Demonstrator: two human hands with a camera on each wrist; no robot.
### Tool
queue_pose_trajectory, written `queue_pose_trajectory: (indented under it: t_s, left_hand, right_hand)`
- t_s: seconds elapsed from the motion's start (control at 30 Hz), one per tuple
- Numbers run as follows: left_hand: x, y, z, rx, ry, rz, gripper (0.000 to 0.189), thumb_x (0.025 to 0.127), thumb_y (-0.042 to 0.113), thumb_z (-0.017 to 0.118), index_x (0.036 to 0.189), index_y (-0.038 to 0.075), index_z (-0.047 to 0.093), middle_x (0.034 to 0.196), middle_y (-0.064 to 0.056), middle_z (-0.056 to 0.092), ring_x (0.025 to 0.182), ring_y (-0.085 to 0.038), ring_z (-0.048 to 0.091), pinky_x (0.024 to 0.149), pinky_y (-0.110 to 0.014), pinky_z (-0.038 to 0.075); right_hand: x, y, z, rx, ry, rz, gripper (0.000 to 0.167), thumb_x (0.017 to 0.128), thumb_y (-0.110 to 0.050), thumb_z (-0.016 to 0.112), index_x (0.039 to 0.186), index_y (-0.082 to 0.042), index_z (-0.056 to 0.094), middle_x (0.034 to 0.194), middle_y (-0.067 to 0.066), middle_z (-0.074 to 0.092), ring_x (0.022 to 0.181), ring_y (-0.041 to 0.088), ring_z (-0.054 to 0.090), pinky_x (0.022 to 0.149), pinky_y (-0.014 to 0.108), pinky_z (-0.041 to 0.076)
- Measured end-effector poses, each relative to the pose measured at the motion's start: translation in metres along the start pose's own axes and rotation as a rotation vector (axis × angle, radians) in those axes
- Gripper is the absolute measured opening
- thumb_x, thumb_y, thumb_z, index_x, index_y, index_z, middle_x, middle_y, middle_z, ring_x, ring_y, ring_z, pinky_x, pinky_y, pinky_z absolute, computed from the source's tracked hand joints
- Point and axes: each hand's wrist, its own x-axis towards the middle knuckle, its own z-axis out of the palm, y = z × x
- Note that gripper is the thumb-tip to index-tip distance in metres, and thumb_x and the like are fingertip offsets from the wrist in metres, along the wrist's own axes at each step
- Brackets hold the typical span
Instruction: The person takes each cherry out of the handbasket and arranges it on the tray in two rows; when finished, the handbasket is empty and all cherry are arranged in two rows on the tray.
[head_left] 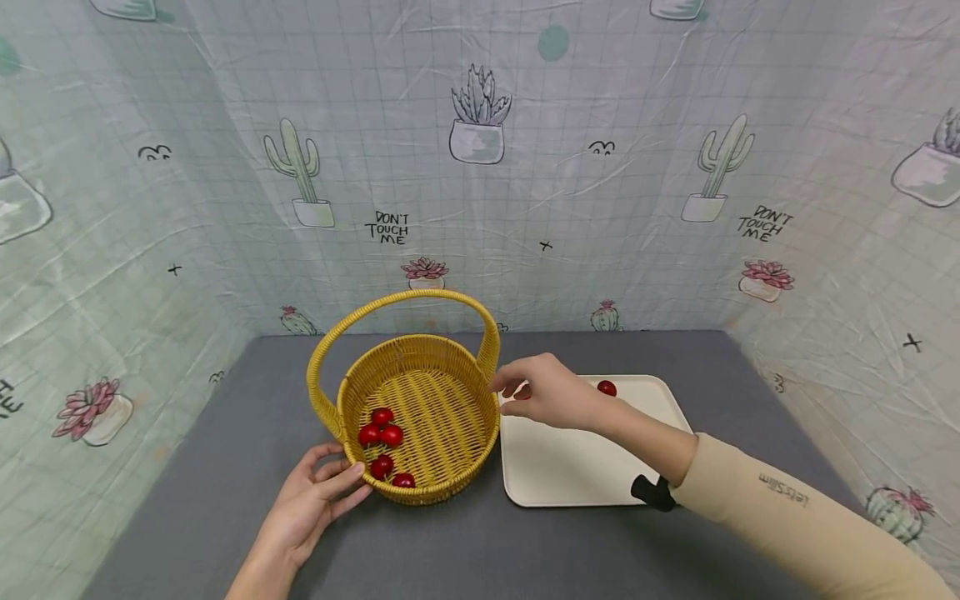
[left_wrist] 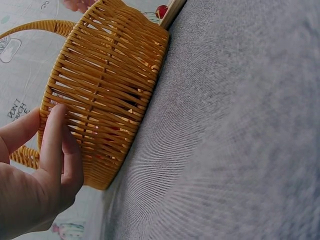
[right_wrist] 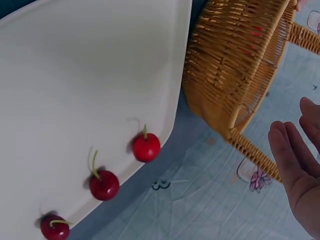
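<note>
A round yellow wicker basket (head_left: 420,492) with a tall arched handle stands on the grey surface, with several red cherries (head_left: 391,435) on its near left side. My left hand (head_left: 318,492) grips the basket's near left rim, thumb at the top and fingers against the woven outside. Beside the basket's right edge, near the handle's base, my right hand (head_left: 551,392) hangs in the air with loosely bent fingers. Nothing shows in its fingers in the right wrist view. Three cherries with green stems, one of them a bright red cherry (right_wrist: 146,147), lie along the tray's far edge.
The cream rectangular tray (head_left: 570,467) lies right of the basket, partly under my right forearm. A dark wrist strap piece (head_left: 652,492) sits beneath the sleeve. Cactus-printed cloth (head_left: 555,192) hangs behind and at both sides.
</note>
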Motion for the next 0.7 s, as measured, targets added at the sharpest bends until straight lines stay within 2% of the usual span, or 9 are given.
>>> queue_pose_trajectory:
  t_s: [0.13,0.3,0.43,0.7]
  left_hand:
    - [0.0,0.001,-0.001,0.004,-0.003,0.001,0.046,0.102,0.002,0.064,0.135,0.006,0.031,0.104,-0.008,0.055,0.101,-0.026,0.069,0.093,-0.043,0.06]
    - [0.0,0.001,-0.001,0.007,-0.005,-0.006,0.046,0.102,0.003,0.063,0.135,0.006,0.031,0.105,-0.009,0.057,0.101,-0.025,0.07,0.093,-0.043,0.059]
    - [0.0,0.002,-0.001,0.006,-0.006,-0.009,0.046,0.102,0.003,0.063,0.135,0.006,0.031,0.106,-0.009,0.057,0.102,-0.026,0.069,0.094,-0.043,0.059]
    - [0.0,0.001,-0.001,0.005,-0.005,-0.013,0.047,0.102,0.003,0.064,0.135,0.006,0.031,0.109,-0.011,0.059,0.103,-0.027,0.069,0.095,-0.045,0.059]
  right_hand:
    - [0.006,-0.008,0.006,0.002,-0.021,-0.007,0.025,0.093,-0.004,0.077,0.118,-0.008,0.074,0.111,0.002,0.072,0.104,0.024,0.068,0.083,0.022,0.06]
    - [0.013,-0.015,0.014,0.005,-0.046,-0.066,0.024,0.092,-0.004,0.078,0.116,-0.007,0.074,0.11,0.0,0.072,0.102,0.02,0.068,0.084,0.023,0.06]
    - [0.02,-0.018,0.024,-0.002,-0.072,-0.107,0.023,0.092,-0.004,0.077,0.115,-0.007,0.075,0.108,0.001,0.074,0.098,0.021,0.069,0.083,0.027,0.061]
    - [0.039,-0.022,0.049,-0.021,-0.15,-0.13,0.024,0.091,-0.008,0.08,0.115,-0.008,0.075,0.108,0.0,0.074,0.097,0.019,0.07,0.083,0.026,0.06]
